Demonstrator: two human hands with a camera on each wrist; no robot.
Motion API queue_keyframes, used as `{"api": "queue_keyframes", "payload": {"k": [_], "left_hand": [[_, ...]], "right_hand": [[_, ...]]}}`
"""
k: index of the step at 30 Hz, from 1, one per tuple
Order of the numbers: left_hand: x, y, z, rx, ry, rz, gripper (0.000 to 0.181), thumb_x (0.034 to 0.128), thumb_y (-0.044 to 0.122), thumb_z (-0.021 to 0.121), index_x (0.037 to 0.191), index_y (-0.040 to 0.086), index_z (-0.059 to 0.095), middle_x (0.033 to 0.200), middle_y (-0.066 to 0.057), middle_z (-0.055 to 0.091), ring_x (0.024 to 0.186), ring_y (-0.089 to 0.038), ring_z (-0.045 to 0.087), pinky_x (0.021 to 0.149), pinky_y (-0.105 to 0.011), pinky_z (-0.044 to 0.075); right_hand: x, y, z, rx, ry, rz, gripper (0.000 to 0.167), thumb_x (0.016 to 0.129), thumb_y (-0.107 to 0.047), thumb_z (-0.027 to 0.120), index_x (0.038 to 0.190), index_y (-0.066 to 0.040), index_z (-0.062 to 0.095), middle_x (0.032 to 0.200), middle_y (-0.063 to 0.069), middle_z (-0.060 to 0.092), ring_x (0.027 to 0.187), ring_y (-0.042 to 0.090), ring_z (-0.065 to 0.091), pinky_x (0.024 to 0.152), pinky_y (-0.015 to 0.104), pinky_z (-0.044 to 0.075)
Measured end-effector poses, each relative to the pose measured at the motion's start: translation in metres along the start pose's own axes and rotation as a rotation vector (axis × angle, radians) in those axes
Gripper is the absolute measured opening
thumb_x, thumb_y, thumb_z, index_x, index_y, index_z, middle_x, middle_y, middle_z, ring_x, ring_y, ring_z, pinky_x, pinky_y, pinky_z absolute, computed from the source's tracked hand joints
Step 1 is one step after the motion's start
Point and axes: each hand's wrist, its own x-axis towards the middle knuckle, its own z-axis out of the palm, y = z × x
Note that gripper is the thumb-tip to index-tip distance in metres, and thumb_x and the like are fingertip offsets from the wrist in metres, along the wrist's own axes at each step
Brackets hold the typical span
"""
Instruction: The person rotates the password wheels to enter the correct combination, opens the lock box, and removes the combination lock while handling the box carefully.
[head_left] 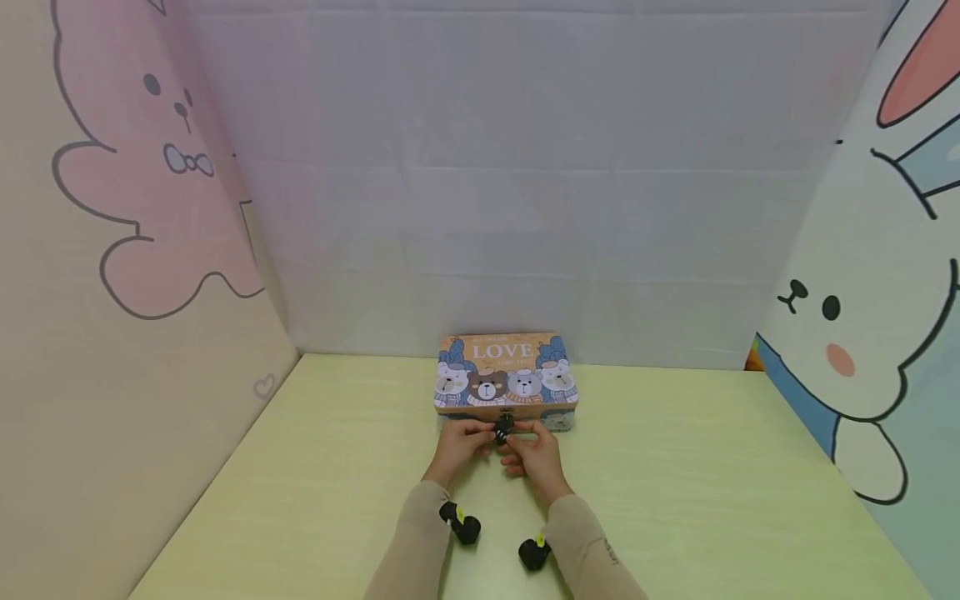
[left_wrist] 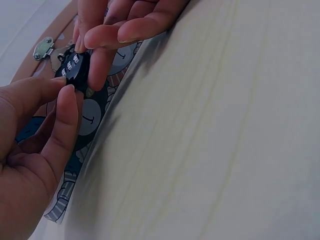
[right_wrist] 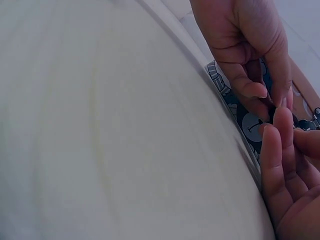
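A small black combination padlock (head_left: 502,430) with several white number dials hangs at the metal clasp (left_wrist: 44,48) on the front of a bear-printed box (head_left: 504,373). My left hand (head_left: 456,447) pinches the padlock from the left between thumb and fingertip. From the other side my right hand (head_left: 536,454) holds it with thumb and fingers, its other fingers spread below. The left wrist view shows the dials facing outward between both hands. In the right wrist view, fingers hide most of the padlock. The box lid lies closed.
The box stands on a pale green-yellow table (head_left: 337,467), near its back edge, with a white cloth wall (head_left: 480,208) behind. Side walls carry a pink cartoon figure (head_left: 161,275) and a white rabbit (head_left: 862,358). Black wrist cameras (head_left: 467,529) sit at both cuffs.
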Motion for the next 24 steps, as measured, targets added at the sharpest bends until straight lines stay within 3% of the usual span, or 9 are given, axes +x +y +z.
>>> {"api": "queue_keyframes", "payload": {"k": [21, 24], "left_hand": [[-0.001, 0.006, 0.005, 0.044, 0.014, 0.039, 0.017, 0.0859, -0.008, 0.068, 0.101, -0.016, 0.07, 0.092, -0.023, 0.072, 0.052, -0.007, 0.059, 0.05, -0.018, 0.05], [-0.007, 0.017, 0.006, 0.05, 0.014, 0.046, 0.016, 0.0858, -0.01, 0.068, 0.1, -0.018, 0.07, 0.092, -0.026, 0.071, 0.052, -0.015, 0.062, 0.051, -0.021, 0.052]], "right_hand": [[-0.001, -0.003, 0.0, 0.04, 0.002, 0.002, 0.026, 0.097, 0.007, 0.056, 0.12, 0.009, 0.045, 0.087, 0.03, 0.07, 0.052, 0.013, 0.065, 0.053, 0.03, 0.06], [-0.002, -0.003, -0.001, 0.039, 0.0, 0.01, 0.026, 0.097, 0.007, 0.055, 0.121, 0.009, 0.045, 0.088, 0.03, 0.07, 0.052, 0.013, 0.065, 0.053, 0.031, 0.06]]}}
